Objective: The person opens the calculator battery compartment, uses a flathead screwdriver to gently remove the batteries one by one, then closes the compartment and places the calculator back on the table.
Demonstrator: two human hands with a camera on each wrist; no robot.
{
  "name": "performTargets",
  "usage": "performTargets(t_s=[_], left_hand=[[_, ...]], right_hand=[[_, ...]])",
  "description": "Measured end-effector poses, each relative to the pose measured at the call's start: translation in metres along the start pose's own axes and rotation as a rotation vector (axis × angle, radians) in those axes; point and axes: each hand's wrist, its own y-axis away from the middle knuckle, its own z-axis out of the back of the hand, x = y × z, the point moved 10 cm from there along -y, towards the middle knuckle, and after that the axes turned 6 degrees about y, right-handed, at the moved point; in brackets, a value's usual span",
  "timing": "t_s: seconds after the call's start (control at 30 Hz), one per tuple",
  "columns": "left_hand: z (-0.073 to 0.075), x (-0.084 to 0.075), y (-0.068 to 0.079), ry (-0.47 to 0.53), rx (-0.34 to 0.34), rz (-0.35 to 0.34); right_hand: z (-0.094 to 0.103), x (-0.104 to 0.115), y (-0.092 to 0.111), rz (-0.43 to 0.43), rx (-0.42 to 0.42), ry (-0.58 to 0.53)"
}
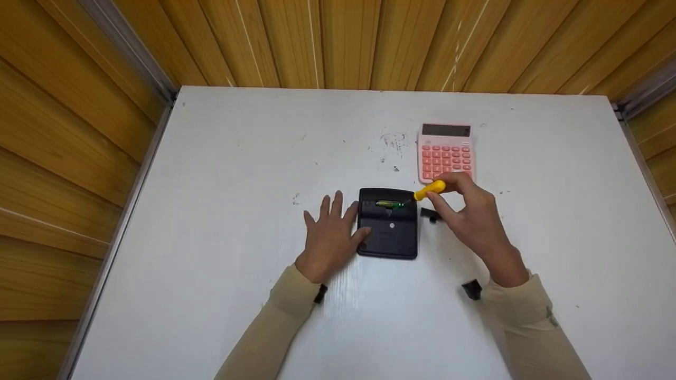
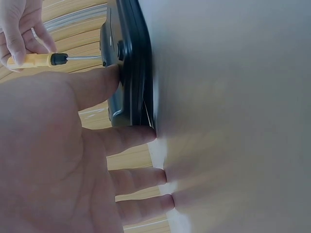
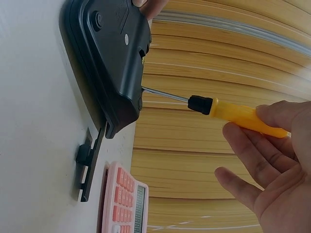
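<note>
A black calculator (image 1: 388, 243) lies face down on the white table, a green battery (image 1: 390, 203) showing in the slot across its back. My left hand (image 1: 330, 237) is spread flat at its left side, the thumb on the calculator's edge and the other fingers stretched out towards the table. Between thumb and fingers, my right hand (image 1: 472, 216) pinches the yellow handle of a screwdriver (image 3: 238, 115). Its metal shaft reaches the calculator's back, at the right end of the battery slot; the very tip is hidden. A thin black cover piece (image 3: 90, 165) lies just right of the calculator.
Behind the right hand, a pink calculator (image 1: 446, 142) lies face up, its lower edge partly covered by the fingers. Wood-patterned panels (image 1: 343, 42) stand along the back and sides of the white table (image 1: 237, 158).
</note>
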Motion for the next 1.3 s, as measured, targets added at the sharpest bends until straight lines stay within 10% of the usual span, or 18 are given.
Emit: performTargets(t_s=[1.0,1.3], left_hand=[[-0.001,0.002,-0.001,-0.001,0.005,0.000],[0.000,0.000,-0.001,-0.034,-0.013,-0.006]], right_hand=[[0.003,-0.066,0.033,-0.140,-0.098,-0.309],[0.009,-0.029,0.015,-0.032,-0.043,-0.137]])
